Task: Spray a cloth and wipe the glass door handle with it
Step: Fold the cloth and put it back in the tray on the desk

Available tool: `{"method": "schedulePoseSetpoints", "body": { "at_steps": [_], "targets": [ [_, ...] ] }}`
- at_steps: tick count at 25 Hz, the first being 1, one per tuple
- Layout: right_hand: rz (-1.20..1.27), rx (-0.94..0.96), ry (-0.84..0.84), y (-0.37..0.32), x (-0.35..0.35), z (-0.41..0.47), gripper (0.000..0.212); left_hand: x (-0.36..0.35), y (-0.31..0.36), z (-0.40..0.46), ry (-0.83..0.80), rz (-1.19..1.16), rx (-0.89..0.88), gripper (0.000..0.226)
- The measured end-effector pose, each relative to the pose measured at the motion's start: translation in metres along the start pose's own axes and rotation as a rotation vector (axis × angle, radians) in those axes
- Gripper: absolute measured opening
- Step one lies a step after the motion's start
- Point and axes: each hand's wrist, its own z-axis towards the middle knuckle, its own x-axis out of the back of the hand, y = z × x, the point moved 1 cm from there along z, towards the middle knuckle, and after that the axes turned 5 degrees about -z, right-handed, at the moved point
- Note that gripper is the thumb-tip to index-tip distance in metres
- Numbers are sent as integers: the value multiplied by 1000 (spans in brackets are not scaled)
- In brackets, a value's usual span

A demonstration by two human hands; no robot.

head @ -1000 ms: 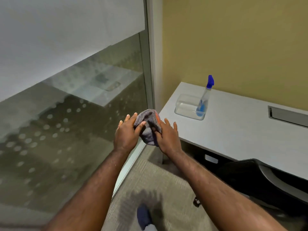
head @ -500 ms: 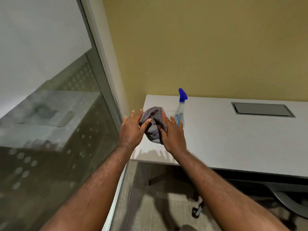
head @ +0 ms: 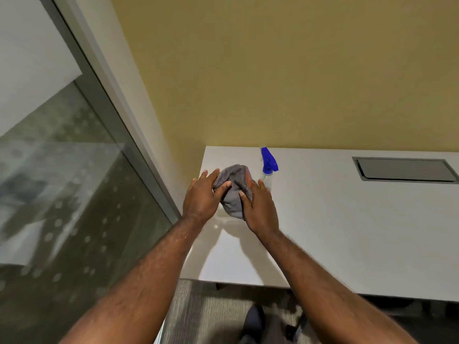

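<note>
A bunched grey cloth [head: 233, 192] with an orange edge is held between both hands above the left end of the white desk [head: 347, 219]. My left hand [head: 202, 198] grips its left side, and my right hand [head: 260, 209] presses its right side. A clear spray bottle [head: 268, 170] with a blue trigger head stands on the desk just behind my right hand, apart from it. The glass door [head: 74, 194] fills the left of the view; no handle shows.
A clear plastic tray [head: 223, 218] lies on the desk under my hands, mostly hidden. A grey cable hatch [head: 404, 170] is set in the desk at the back right. A yellow wall runs behind. Carpet, my shoe [head: 252, 321] and a chair base are below.
The view has swung right and closer to the desk. Both hands, still holding the cloth, have moved from beside the glass to above the desk's left end near the spray bottle.
</note>
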Motion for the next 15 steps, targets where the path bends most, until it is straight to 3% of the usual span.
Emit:
{"method": "schedulePoseSetpoints", "body": {
  "at_steps": [3,12,15],
  "targets": [
    [104,-68,-31,18,-14,29,32,-22,-10,33,-53,4,30,60],
    [108,-286,-251,59,-79,62,30,-69,-65,94,-366,177,116,66],
    [33,-288,-197,66,-98,71,22,-82,-82,109,-458,222,138,69]
  ]
}}
